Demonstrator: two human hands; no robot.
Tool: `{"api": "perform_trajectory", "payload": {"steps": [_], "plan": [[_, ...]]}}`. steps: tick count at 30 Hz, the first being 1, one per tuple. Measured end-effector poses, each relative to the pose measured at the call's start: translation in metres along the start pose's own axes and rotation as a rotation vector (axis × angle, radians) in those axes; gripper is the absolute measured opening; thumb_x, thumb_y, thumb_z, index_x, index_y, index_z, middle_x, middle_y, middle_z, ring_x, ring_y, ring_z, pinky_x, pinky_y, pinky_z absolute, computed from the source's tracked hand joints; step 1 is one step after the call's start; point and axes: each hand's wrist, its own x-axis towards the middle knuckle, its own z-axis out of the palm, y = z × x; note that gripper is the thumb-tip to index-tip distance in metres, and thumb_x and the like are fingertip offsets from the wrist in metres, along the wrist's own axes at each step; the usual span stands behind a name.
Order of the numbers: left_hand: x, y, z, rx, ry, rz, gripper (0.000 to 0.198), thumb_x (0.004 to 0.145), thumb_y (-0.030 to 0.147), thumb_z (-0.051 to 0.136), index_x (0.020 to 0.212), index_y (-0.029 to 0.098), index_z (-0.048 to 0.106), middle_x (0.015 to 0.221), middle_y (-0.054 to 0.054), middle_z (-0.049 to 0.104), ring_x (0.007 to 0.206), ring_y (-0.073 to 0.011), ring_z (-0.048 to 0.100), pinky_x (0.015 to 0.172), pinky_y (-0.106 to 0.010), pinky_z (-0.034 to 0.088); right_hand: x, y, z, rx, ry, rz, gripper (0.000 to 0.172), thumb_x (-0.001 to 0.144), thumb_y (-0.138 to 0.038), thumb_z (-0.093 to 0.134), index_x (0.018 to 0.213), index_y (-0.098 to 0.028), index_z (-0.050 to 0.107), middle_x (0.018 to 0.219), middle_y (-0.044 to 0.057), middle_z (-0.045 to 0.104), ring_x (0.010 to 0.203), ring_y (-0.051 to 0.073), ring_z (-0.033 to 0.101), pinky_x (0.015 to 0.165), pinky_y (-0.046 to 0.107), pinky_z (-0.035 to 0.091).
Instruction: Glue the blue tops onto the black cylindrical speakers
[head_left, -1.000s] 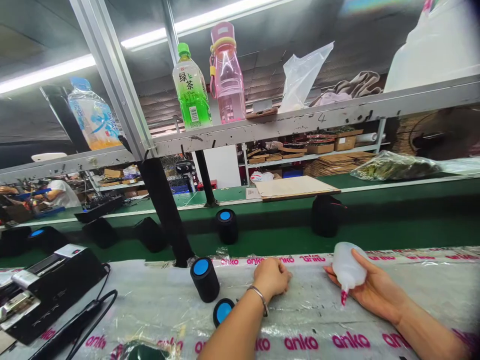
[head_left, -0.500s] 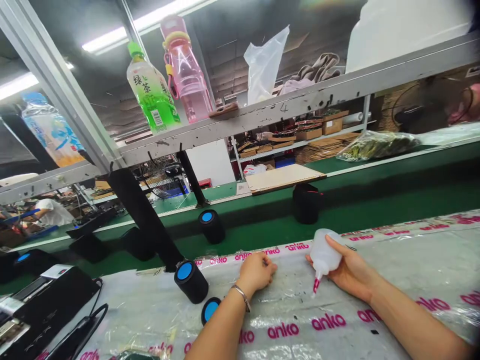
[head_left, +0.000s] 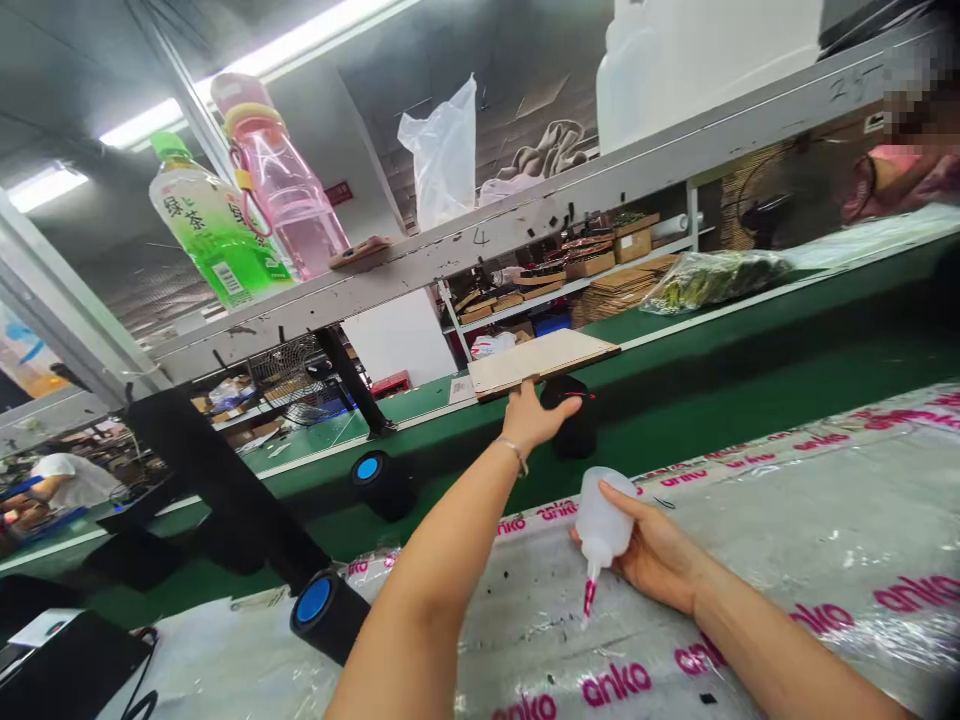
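Note:
My left hand [head_left: 536, 415] stretches over the green belt with thumb and fingers apart, holding nothing visible. Right beside it stands a black cylinder [head_left: 577, 430] with a small red mark near its top; whether they touch, I cannot tell. My right hand [head_left: 660, 555] is wrapped round a translucent white squeeze bottle [head_left: 606, 515], tilted with its red-tinted nozzle pointing down above the plastic-covered table [head_left: 787, 520]. Another black cylinder with a blue top [head_left: 330, 610] sits on the table's left, partly behind my left forearm.
A further blue-topped black cylinder [head_left: 382, 485] is on the green belt [head_left: 697, 390]. Beyond the belt lies a pale board [head_left: 544, 362]. Overhead, a metal shelf [head_left: 420, 262] carries a green tea bottle [head_left: 217, 235] and a pink bottle [head_left: 289, 190]. A slanted black post [head_left: 225, 490] stands at left.
My left hand has moved forward from the table to the cylinder on the belt, and its fingers have spread. My right hand still holds the squeeze bottle. The view has shifted right.

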Motion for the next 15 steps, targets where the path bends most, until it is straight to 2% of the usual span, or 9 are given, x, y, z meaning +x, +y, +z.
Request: {"api": "perform_trajectory", "payload": {"steps": [3, 5, 7, 9, 11, 15], "plan": [[0.032, 0.024, 0.013, 0.038, -0.042, 0.026, 0.089, 0.076, 0.065, 0.064, 0.144, 0.022, 0.029, 0.145, -0.016, 0.043, 0.135, -0.0327, 0.041, 0.11, -0.04, 0.036, -0.002, -0.002, 0.002, -0.006, -0.005, 0.01, 0.043, 0.089, -0.033, 0.063, 0.124, -0.013, 0.048, 0.098, 0.008, 0.058, 0.082, 0.016, 0.061, 0.074, 0.032, 0.055], [0.04, 0.029, 0.019, 0.075, -0.099, 0.031, 0.086, 0.069, 0.055, 0.075, 0.14, 0.025, 0.038, 0.141, -0.014, 0.048, 0.13, -0.0327, 0.047, 0.107, -0.039, 0.04, -0.003, -0.003, 0.003, -0.014, -0.007, 0.021, 0.04, 0.092, -0.035, 0.06, 0.123, -0.011, 0.049, 0.1, 0.008, 0.057, 0.085, 0.014, 0.06, 0.076, 0.031, 0.054], [0.037, 0.029, 0.021, 0.115, -0.129, 0.019, 0.087, 0.061, 0.041, 0.083, 0.137, 0.028, 0.043, 0.14, -0.013, 0.047, 0.122, -0.0334, 0.054, 0.103, -0.039, 0.043, -0.003, -0.004, 0.003, -0.017, -0.009, 0.029, 0.038, 0.095, -0.037, 0.056, 0.122, -0.011, 0.051, 0.101, 0.008, 0.056, 0.087, 0.013, 0.058, 0.077, 0.03, 0.054], [0.026, 0.024, 0.017, 0.145, -0.125, -0.004, 0.093, 0.053, 0.034, 0.086, 0.136, 0.03, 0.044, 0.142, -0.014, 0.041, 0.115, -0.0346, 0.058, 0.099, -0.042, 0.046, -0.003, -0.004, 0.002, -0.015, -0.011, 0.036, 0.038, 0.095, -0.038, 0.055, 0.121, -0.01, 0.052, 0.101, 0.007, 0.055, 0.088, 0.012, 0.057, 0.078, 0.03, 0.053], [0.005, 0.017, 0.007, 0.153, -0.102, -0.024, 0.094, 0.05, 0.035, 0.087, 0.134, 0.031, 0.046, 0.14, -0.013, 0.037, 0.108, -0.0338, 0.062, 0.095, -0.043, 0.048, -0.003, -0.005, 0.001, -0.01, -0.006, 0.037, 0.039, 0.096, -0.039, 0.055, 0.121, -0.011, 0.052, 0.1, 0.007, 0.054, 0.088, 0.012, 0.056, 0.077, 0.029, 0.053], [-0.061, -0.006, -0.022, 0.103, -0.017, -0.061, 0.082, 0.057, 0.045, 0.083, 0.13, 0.034, 0.047, 0.123, -0.007, 0.042, 0.102, -0.0251, 0.062, 0.094, -0.037, 0.049, -0.005, -0.007, 0.0, 0.011, -0.007, 0.012, 0.04, 0.095, -0.039, 0.055, 0.122, -0.011, 0.05, 0.092, 0.006, 0.055, 0.081, 0.013, 0.057, 0.075, 0.032, 0.053]]}}
